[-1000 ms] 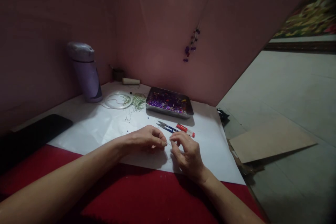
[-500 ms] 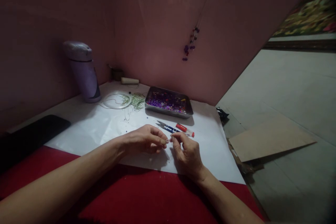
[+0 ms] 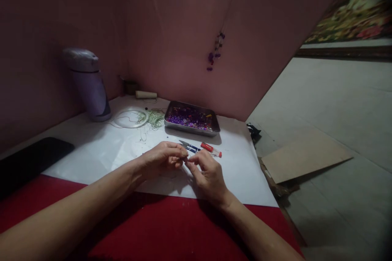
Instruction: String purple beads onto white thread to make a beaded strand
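I count two hands: one left hand (image 3: pixel 163 157) and one right hand (image 3: pixel 208 176). From them, one tray (image 3: pixel 192 130) is at 12 o'clock, with too many beads (image 3: pixel 190 121) to count. One pair of snips (image 3: pixel 191 148) is at 12 too. One bottle (image 3: pixel 92 96) is at 10, one clump of thread (image 3: pixel 156 118) at 11, one board (image 3: pixel 306 159) at 3.
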Demonstrator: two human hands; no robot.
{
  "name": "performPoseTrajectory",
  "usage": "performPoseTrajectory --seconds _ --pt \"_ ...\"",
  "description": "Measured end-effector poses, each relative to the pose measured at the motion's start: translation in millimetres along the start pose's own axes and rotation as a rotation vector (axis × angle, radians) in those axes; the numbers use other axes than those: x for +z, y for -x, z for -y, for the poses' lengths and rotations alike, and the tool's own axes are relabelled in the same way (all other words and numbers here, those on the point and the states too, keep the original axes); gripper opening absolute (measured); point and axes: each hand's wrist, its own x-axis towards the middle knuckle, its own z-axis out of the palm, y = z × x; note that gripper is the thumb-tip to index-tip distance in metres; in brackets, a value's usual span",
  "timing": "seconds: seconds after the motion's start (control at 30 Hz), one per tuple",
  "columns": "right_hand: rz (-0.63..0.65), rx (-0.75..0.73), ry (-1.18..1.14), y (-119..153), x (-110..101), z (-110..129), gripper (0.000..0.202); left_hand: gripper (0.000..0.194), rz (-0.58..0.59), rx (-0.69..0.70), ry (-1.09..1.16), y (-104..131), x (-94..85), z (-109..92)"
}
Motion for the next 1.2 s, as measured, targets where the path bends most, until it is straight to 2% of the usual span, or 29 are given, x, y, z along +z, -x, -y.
performPoseTrajectory --seconds 0.13,0.33,0.53,0.63,0.73,0.87,0.93,1.0,1.07,1.13,1.2 --pt "0.008 -0.040 0.097 -2.9 -6.6 -5.8 0.015 0.010 -0.086 0.071 0.023 -2.2 -5.9 -1.7" --pt "-0.048 -0.004 0.387 -10.4 -28.0 -33.0 0.014 0.011 -0.217 0.100 0.085 -8.2 -18.6 -0.8" --pt "-0.073 0.072 0.329 -8.1 -21.0 -48.7 0.015 0.012 -0.244 0.020 0.081 -5.4 -11.5 -1.2" --pt "-0.128 0.115 0.312 -6.4 -17.0 -41.2 0.026 0.011 -0.238 0.001 0.085 -4.5 -8.3 0.4" --pt "-0.149 0.083 0.202 -3.5 -13.2 -23.9 0.013 0.011 -0.210 0.026 0.084 -4.6 -8.4 2.7" --pt "0.140 -0.091 0.086 3.7 -0.4 -3.2 0.017 0.012 -0.163 0.049 0.064 -4.3 -7.6 3.4" --pt "0.200 -0.124 0.155 6.6 6.3 1.0 0.029 0.012 -0.164 0.031 0.070 -4.1 -6.1 3.1" --pt "0.170 -0.116 0.222 7.7 10.1 1.7 0.042 0.013 -0.174 0.021 0.076 -3.8 -4.7 3.2" --pt "0.086 -0.093 0.228 6.9 11.0 0.7 0.047 0.013 -0.167 0.031 0.069 -3.5 -3.9 3.8" --pt "0.005 -0.056 0.155 4.7 11.0 -1.0 0.048 0.012 -0.131 0.034 0.051 -3.1 -3.5 4.9" --pt "-0.018 0.022 -0.002 2.0 12.0 -3.7 0.050 0.013 -0.083 0.023 0.032 -2.6 -3.6 6.0"
